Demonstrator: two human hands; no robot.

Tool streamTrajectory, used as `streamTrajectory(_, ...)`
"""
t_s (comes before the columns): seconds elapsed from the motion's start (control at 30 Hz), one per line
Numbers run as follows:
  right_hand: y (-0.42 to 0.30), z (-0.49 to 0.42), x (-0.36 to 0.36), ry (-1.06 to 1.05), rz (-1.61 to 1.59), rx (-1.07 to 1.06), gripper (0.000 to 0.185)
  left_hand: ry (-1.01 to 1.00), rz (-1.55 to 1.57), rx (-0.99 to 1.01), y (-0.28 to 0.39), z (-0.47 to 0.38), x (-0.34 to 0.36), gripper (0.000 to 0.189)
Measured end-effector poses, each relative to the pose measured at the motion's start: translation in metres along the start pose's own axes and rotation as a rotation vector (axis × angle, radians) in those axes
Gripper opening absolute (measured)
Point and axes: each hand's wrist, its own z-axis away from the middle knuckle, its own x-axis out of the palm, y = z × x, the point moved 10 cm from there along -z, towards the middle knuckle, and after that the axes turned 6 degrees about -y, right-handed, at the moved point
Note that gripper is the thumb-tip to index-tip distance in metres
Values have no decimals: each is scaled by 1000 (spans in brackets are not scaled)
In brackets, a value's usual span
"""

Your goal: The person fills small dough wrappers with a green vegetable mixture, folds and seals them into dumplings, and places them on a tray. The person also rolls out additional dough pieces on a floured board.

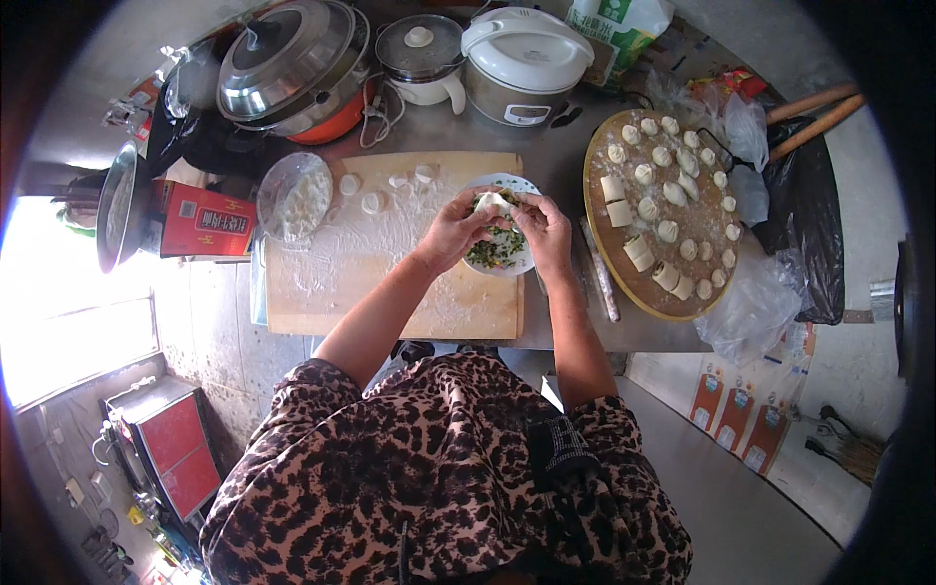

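Between the fingers of my left hand (pixel 452 228) and my right hand (pixel 545 228) is a piece of white dough (pixel 494 202), folded partly around dark green filling. Both hands hold it just above a white plate (pixel 523 267) of chopped green filling (pixel 499 250). That plate sits at the right end of a floured wooden board (pixel 365 292). Several small rounds of dough (pixel 373 202) lie along the board's far side. To the right, a round wooden board (pixel 662 201) bears many shaped buns (pixel 674 194) and cut rolls (pixel 619 213).
A glass bowl of flour (pixel 296 197) stands at the left, beside a red box (pixel 208 219). Behind are a large lidded pan (pixel 292 66), a small lidded pot (pixel 420 55) and a rice cooker (pixel 526 66). A floury rolling pin (pixel 599 274) lies right of my right hand. Plastic bags (pixel 753 307) edge the round board.
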Motion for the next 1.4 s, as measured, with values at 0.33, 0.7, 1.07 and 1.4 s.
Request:
streamTrajectory(0.33,-50,8,11,-5,394,-388,31,-17,64,20,3,0,6,34)
streamTrajectory(0.7,-9,6,3,14,-67,-14,27,-31,63,15,2,2,7,34)
streamTrajectory(1.07,-32,9,-6,176,101,-208,6,-19,42,-9,-1,3,10,33)
streamTrajectory(1.4,-47,13,-9,209,219,-234,11,-5,24,20,4,5,10,34)
